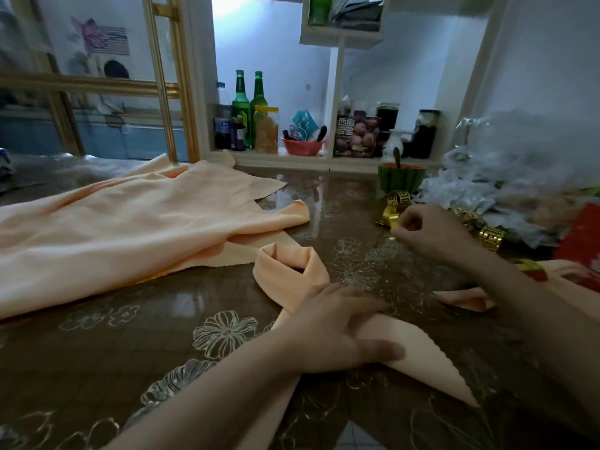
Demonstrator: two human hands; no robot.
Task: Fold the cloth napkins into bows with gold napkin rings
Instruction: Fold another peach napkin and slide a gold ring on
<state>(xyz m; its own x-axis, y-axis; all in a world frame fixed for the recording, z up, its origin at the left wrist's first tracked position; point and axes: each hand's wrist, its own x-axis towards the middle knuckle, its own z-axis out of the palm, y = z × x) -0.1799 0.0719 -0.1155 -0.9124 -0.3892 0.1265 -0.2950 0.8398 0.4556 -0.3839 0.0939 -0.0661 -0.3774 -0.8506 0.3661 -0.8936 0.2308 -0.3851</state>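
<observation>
A peach cloth napkin [289,271], folded into a narrow band and crossed into a loop, lies in the middle of the table. My left hand [337,323] presses flat on the crossing, fingers spread over the cloth. Farther right, my right hand [425,228] pinches a gold napkin ring [391,219] at the table surface. Another gold ring [399,199] stands just behind it, and more gold rings [483,233] lie to the right of my wrist. A pile of unfolded peach napkins [130,228] covers the left of the table.
The table [146,352] has a glossy brown cover with flower patterns. A green melon-shaped bowl [401,178] with a spoon stands behind the rings. Crumpled clear plastic [506,170] and a red packet [581,241] sit at right. Bottles [242,108] and jars fill the shelf behind.
</observation>
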